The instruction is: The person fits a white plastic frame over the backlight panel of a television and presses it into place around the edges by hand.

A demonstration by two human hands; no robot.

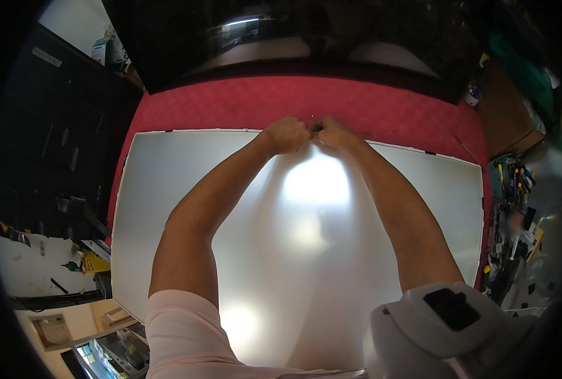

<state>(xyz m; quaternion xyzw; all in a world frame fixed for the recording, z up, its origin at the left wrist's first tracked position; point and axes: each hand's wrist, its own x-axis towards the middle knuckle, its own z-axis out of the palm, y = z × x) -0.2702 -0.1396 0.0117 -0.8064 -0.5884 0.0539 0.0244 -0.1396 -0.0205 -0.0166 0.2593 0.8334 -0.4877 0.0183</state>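
Observation:
A large white glossy panel [435, 206] with a thin rim lies across a red padded surface [394, 107]. At the middle of its far edge, my left hand [286, 134] and my right hand [332, 133] nearly meet, both with fingers curled and closed at the edge. What they pinch is too small and hidden to make out. Both my arms reach over the panel, which reflects bright light between them.
A large black screen [281, 31] spans the back; black panels [60, 145] stand at left. On the right are a cardboard box [508, 120] and many tools [517, 180]. A small screen [104, 350] and a yellow item [96, 262] are at lower left.

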